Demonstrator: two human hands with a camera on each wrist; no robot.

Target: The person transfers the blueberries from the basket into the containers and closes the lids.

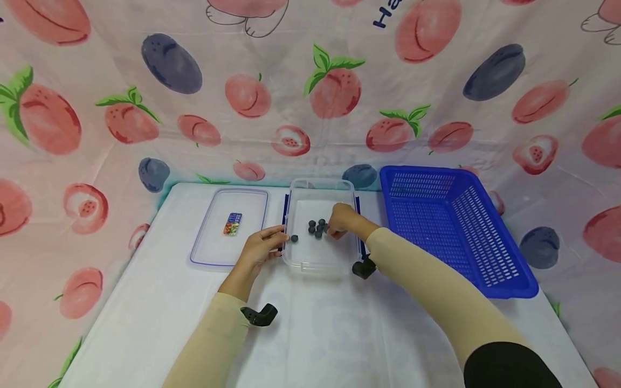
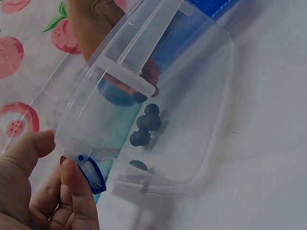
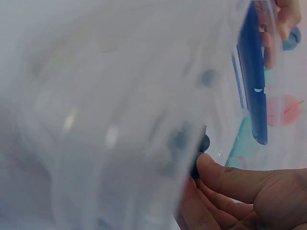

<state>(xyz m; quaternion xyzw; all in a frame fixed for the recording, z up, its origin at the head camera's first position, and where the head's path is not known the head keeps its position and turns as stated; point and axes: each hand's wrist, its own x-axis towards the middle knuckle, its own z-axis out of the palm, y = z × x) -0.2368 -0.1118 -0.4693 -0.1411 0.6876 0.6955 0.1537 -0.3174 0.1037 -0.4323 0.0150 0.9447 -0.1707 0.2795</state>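
In the head view a clear plastic box (image 1: 303,258) with blue side latches stands uncovered on the table. My left hand (image 1: 259,248) holds its left side, thumb at the rim and fingers by the blue latch (image 2: 93,177). Reaching inside over the right half, my right hand (image 1: 345,220) pinches a blueberry (image 3: 194,170) between thumb and fingers. Several dark blueberries (image 1: 318,234) lie clustered on the box floor beside those fingers. Near the left wall sits a single blueberry (image 1: 294,238), apart from the cluster.
Left of the box lies a clear lid (image 1: 198,262) with a blue edge and a colourful label (image 1: 233,223) on it. A blue slotted basket (image 1: 422,215) stands on the right. Behind the white table (image 1: 320,334) hangs a fruit-print cloth (image 1: 291,32).
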